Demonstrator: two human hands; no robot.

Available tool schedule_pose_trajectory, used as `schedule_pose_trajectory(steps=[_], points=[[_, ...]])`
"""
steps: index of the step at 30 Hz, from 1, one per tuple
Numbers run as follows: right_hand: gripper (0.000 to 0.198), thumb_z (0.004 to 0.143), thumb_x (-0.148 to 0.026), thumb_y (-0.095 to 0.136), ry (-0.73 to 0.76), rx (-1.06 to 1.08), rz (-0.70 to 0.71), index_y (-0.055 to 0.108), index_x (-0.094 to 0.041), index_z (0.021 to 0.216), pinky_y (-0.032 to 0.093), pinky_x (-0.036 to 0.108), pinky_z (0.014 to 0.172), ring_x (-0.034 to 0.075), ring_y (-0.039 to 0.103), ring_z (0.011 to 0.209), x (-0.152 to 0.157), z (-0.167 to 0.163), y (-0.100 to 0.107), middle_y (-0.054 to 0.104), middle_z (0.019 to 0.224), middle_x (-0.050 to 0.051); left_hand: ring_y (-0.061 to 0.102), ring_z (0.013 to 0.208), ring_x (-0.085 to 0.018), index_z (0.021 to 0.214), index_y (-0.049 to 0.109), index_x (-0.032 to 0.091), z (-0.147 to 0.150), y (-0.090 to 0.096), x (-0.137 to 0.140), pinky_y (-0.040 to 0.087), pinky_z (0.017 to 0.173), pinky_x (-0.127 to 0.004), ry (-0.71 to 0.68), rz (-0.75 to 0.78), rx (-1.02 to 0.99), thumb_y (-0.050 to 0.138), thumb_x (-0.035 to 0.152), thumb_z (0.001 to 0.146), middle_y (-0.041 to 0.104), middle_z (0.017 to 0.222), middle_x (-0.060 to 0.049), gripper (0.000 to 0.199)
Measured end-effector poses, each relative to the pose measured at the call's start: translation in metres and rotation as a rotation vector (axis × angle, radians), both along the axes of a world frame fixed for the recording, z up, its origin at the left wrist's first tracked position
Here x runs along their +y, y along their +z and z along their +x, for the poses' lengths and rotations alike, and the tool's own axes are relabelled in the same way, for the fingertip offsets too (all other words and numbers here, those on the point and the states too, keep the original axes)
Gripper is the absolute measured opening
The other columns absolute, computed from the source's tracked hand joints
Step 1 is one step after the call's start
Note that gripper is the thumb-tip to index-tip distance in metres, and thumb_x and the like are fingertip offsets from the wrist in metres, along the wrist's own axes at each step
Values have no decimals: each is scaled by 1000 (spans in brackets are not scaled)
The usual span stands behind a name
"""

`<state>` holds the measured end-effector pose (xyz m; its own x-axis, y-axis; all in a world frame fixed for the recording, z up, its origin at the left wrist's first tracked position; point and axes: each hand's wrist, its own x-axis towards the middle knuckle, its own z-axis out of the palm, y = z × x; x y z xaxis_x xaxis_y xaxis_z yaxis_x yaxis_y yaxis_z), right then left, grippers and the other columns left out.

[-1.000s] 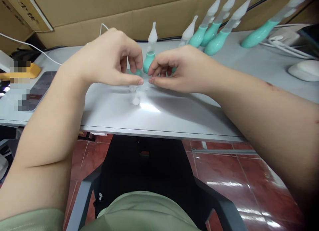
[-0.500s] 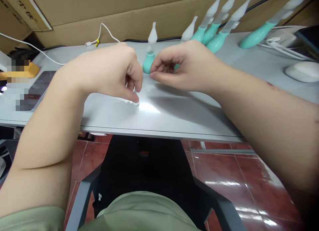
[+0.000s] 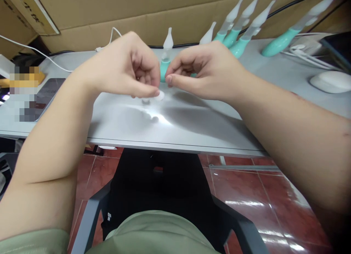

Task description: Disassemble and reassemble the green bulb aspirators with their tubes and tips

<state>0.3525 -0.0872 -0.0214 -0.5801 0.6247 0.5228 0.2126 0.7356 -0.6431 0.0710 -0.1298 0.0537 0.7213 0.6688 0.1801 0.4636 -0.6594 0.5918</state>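
Note:
My left hand (image 3: pixel 134 73) is closed in a pinch, with a small white round piece (image 3: pixel 159 96) at the tip of its thumb, held just above the table. Beside it on the right, my right hand (image 3: pixel 197 69) has thumb and forefinger pressed together. Anything between those fingertips is too small or hidden to make out. Just behind the fingertips stands a teal-and-white nasal aspirator (image 3: pixel 168 44), upright, its bulb partly covered by my right hand. Another white aspirator tip (image 3: pixel 207 35) shows above my right hand, its lower part hidden.
Several more nasal aspirators (image 3: pixel 238 47) stand tilted at the back right. A white computer mouse (image 3: pixel 330 82) and white cables (image 3: pixel 307 56) lie on the right. To the left are a grey flat device (image 3: pixel 51 95) and a yellow object (image 3: pixel 40 78). Cardboard (image 3: pixel 109 12) backs the table (image 3: pixel 123 126).
My left hand has lifted from the table and shifted slightly right with the white piece. My right hand has hardly moved, keeping its pinch.

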Motion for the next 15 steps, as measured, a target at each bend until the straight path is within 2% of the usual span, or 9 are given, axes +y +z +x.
schedule_pose_trajectory(steps=[4, 6, 8, 10, 13, 15], points=[[53, 98, -75, 109, 85, 198, -135, 88, -27, 105, 66, 35, 72, 16, 73, 73, 4, -6, 2, 86, 90, 2, 81, 76, -19, 89, 88, 20, 4, -15, 12, 66, 72, -37, 18, 37, -409, 113, 71, 96, 86, 87, -5, 57], [65, 90, -85, 111, 92, 255, -148, 87, -28, 108, 72, 39, 77, 18, 76, 75, 4, -10, 2, 87, 94, 3, 85, 79, -21, 90, 89, 22, 6, -26, 22, 70, 71, -38, -11, 39, -552, 119, 67, 94, 89, 90, -7, 55], [68, 83, -84, 116, 88, 287, -133, 85, -29, 109, 73, 41, 79, 20, 79, 79, 4, -13, 1, 88, 97, 3, 87, 79, -22, 90, 89, 21, 10, -34, 28, 72, 70, -37, -14, 56, -637, 121, 66, 93, 90, 89, -6, 55], [66, 79, -78, 120, 76, 325, -107, 84, -31, 108, 74, 41, 80, 21, 80, 84, 3, -16, -1, 89, 102, 2, 87, 78, -21, 90, 88, 20, 13, -37, 31, 72, 69, -36, 3, 77, -671, 119, 73, 92, 89, 87, -5, 61], [60, 81, -72, 121, 44, 374, -52, 84, -32, 106, 74, 40, 85, 19, 79, 88, 2, -16, -2, 89, 110, 1, 84, 73, -20, 89, 85, 21, 15, -38, 32, 70, 65, -35, 16, 107, -650, 111, 86, 93, 86, 83, -5, 70], [57, 81, -69, 122, 29, 376, -15, 86, -32, 106, 75, 41, 89, 18, 79, 88, 3, -15, -1, 89, 110, 1, 80, 70, -19, 92, 85, 19, 13, -37, 33, 69, 64, -36, 9, 99, -598, 111, 87, 93, 85, 83, -7, 73]])
